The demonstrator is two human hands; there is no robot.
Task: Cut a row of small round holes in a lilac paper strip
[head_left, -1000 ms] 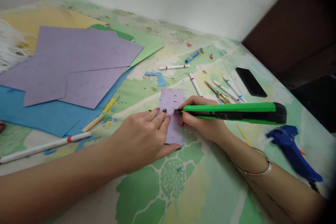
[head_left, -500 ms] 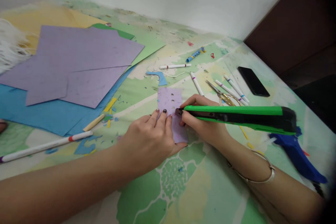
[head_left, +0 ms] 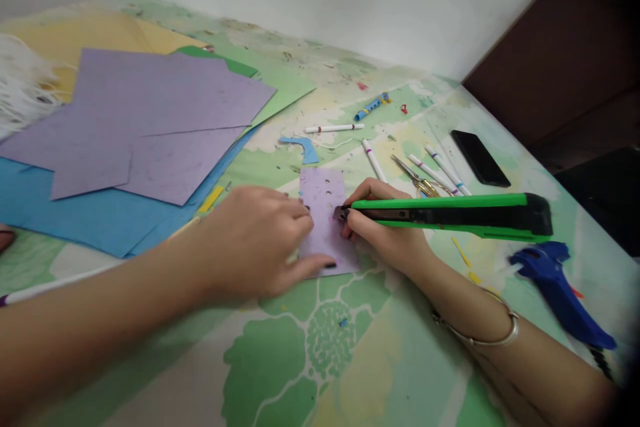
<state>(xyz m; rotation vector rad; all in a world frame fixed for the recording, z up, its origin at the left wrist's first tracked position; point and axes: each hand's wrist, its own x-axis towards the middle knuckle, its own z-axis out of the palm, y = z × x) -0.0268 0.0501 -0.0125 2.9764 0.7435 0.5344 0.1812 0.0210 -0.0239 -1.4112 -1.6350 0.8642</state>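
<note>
A small purple paper strip [head_left: 325, 247] with several holes lies on the patterned tablecloth. My right hand [head_left: 385, 227] pinches a green and black utility knife [head_left: 470, 213] near its blade, whose tip is at the strip's middle, just below the holes. At the strip's left edge is my left hand [head_left: 260, 240], slightly blurred, its thumb apart from the other fingers and reaching over the strip's lower part. It holds nothing that I can see.
Purple sheets [head_left: 165, 93] and blue sheets [head_left: 100, 220] spread at the left. Gold-handled scissors [head_left: 425, 183], markers [head_left: 374, 160] and a black phone [head_left: 480, 157] lie at the right. A blue glue gun [head_left: 560, 287] is beside my right forearm.
My left hand has shifted left and lifted its fingers off the strip's middle, uncovering more of the purple paper. The knife tip stays in nearly the same place, its rear end slightly moved.
</note>
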